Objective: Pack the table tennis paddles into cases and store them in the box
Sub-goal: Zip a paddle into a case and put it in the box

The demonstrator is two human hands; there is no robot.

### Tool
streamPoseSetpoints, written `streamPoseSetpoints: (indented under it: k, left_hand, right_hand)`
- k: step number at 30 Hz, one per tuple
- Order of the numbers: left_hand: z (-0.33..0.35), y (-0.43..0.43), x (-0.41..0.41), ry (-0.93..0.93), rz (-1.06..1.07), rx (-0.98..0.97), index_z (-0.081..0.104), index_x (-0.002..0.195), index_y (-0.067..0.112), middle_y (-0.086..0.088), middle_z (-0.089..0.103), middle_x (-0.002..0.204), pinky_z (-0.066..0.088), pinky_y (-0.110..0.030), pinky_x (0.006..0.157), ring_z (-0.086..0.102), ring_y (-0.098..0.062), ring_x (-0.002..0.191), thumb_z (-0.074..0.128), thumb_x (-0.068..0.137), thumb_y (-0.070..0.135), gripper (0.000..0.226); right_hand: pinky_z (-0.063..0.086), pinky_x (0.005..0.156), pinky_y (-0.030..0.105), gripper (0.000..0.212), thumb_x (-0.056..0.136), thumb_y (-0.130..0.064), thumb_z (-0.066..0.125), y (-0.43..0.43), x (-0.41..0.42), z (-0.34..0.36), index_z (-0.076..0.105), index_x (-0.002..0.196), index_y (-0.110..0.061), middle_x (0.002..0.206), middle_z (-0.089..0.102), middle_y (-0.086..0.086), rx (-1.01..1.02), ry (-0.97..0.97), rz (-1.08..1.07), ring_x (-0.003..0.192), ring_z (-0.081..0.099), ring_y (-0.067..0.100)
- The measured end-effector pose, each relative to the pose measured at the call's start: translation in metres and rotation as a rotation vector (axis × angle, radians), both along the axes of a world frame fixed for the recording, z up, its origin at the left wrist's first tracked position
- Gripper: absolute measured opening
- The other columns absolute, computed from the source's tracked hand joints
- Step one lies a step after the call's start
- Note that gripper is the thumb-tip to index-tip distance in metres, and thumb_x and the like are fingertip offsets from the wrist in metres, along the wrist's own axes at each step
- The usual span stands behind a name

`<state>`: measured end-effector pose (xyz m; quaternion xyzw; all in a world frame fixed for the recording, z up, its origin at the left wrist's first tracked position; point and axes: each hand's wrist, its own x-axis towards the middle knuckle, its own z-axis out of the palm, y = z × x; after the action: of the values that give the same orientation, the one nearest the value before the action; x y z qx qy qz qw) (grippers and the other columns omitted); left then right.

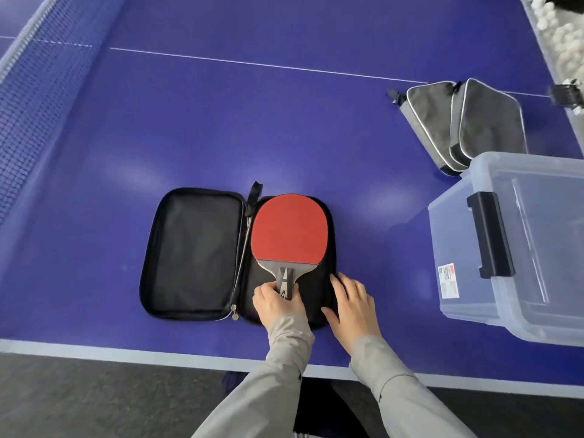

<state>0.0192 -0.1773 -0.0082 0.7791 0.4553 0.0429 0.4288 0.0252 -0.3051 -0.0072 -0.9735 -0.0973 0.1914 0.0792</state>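
A black zip case lies unzipped and spread flat on the blue table near its front edge. A red-faced paddle lies in the case's right half, blade pointing away from me. My left hand grips the paddle's handle. My right hand rests with straight fingers on the right edge of the case. A clear plastic box with a black latch stands on the table at the right. Two grey zipped cases lean together behind the box.
The net runs along the far left. A bin of white balls sits at the far right corner. The table's front edge is close to my body, with dark floor below.
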Motion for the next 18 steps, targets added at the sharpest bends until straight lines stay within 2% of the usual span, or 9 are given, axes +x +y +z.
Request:
streamPoseSetpoints:
  k: [5,9,12,15,18]
  left_hand:
    - [-0.007,-0.001,-0.002,-0.001,-0.014,0.010,0.058,0.093,-0.004,-0.018,0.058,0.099,0.041,-0.038,0.087,0.051,-0.034,0.097,0.078,0.072,0.015,0.035]
    - [-0.007,0.004,-0.004,0.044,-0.064,-0.020,0.056,0.098,-0.001,-0.014,0.056,0.104,0.037,-0.031,0.089,0.049,-0.029,0.101,0.079,0.072,0.017,0.039]
    - [-0.003,0.013,-0.008,0.055,-0.141,-0.087,0.055,0.105,0.006,-0.005,0.052,0.107,0.037,-0.028,0.094,0.047,-0.022,0.107,0.079,0.072,0.027,0.046]
    - [0.007,0.034,-0.018,0.028,-0.235,-0.140,0.058,0.109,0.016,0.007,0.048,0.106,0.039,-0.035,0.100,0.050,-0.016,0.107,0.076,0.071,0.042,0.050]
    - [0.017,0.083,-0.030,-0.077,-0.213,0.051,0.060,0.113,0.016,0.003,0.051,0.113,0.034,-0.038,0.100,0.050,-0.018,0.107,0.075,0.074,0.039,0.047]
  right_hand:
    - [0.032,0.105,0.035,0.064,0.093,-0.043,0.049,0.001,-0.001,0.000,0.024,0.147,-0.021,0.152,0.027,-0.004,-0.004,0.008,-0.007,0.137,0.025,0.019]
    - [0.031,0.107,0.036,0.064,0.093,-0.042,0.050,0.001,-0.002,0.001,0.025,0.147,-0.020,0.153,0.027,-0.003,0.004,0.009,-0.012,0.138,0.025,0.019]
    - [0.030,0.108,0.035,0.063,0.094,-0.045,0.046,-0.001,-0.002,0.001,0.023,0.148,-0.022,0.154,0.024,-0.004,-0.002,0.016,0.004,0.139,0.023,0.018]
    - [0.027,0.110,0.033,0.063,0.095,-0.049,0.041,-0.006,-0.001,0.001,0.019,0.149,-0.024,0.156,0.019,-0.007,-0.010,0.028,0.031,0.140,0.020,0.015]
    - [0.025,0.111,0.031,0.063,0.095,-0.050,0.037,-0.009,-0.002,0.002,0.016,0.149,-0.025,0.156,0.016,-0.009,-0.009,0.035,0.046,0.141,0.017,0.013]
